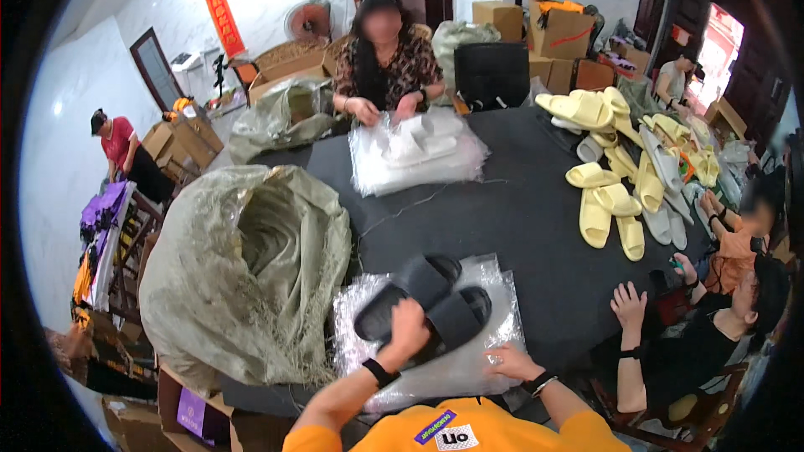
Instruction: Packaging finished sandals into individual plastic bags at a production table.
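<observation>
Black slippers [459, 318], a pair, lie at the near side of the table [536, 192], on a stack of clear bags [504, 301]. Their straps face the far side and their heel ends point toward the person; one slipper sits a little farther left than the other. The left hand [408, 331] is over the heel part of the pair, its fingers bent and clamped on the slippers. The right hand [512, 362] is at the right near part of the bags, its fingers pointing left over the plastic — whether they pinch a sheet or only rest there, I cannot tell. A dark band [381, 372] circles the left wrist.

Just left of the bags stands a bulky grey-green sack [243, 285], its mouth gaping. On the far side of the table, a co-worker [383, 59] has both hands at white slippers [423, 142], which lie on another stack of bags [378, 177].

To the right, yellow slippers [595, 219] lie in a loose heap, some stacked on others, with grey slippers [666, 224] beside them. Nearer on that side, a seated person in black [678, 360] holds one open hand [628, 305] at the table's edge — well apart from the black pair.
</observation>
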A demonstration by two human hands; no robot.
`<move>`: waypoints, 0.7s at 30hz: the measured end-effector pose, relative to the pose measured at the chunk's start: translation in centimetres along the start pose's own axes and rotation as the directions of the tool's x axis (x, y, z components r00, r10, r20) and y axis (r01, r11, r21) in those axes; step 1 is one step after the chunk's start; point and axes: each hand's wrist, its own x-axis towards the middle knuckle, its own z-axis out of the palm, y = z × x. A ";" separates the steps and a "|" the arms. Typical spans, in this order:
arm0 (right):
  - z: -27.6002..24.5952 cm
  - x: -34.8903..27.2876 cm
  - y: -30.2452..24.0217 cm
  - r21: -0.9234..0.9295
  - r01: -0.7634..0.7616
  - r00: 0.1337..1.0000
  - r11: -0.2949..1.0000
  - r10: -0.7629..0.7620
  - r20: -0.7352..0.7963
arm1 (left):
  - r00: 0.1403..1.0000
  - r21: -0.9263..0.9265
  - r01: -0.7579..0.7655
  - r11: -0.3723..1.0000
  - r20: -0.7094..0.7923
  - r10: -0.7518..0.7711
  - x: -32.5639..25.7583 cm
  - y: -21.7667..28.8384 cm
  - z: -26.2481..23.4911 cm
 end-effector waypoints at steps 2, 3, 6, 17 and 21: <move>-3.5 3.3 6.1 0.069 -0.063 0.991 0.996 0.071 -0.117 | 0.992 0.026 -0.124 0.992 -0.006 0.124 0.9 1.9 4.0; -6.1 2.1 3.4 0.082 0.020 0.826 0.996 0.030 -0.563 | 0.991 0.073 -0.129 0.989 -0.023 0.131 0.2 1.6 5.7; -12.0 1.7 2.9 0.145 -0.196 0.609 0.970 0.236 -0.757 | 0.991 0.082 -0.113 0.990 0.087 0.106 -1.4 1.6 7.8; 4.9 0.2 1.7 -0.589 -0.068 0.954 0.805 -0.120 -0.274 | 0.958 -0.001 -0.257 0.966 0.128 0.255 -1.4 0.4 6.7; 4.3 0.3 1.2 -0.507 -0.013 0.955 0.862 -0.139 -0.261 | 0.994 0.210 -0.044 0.977 0.110 0.021 -1.5 -5.7 4.7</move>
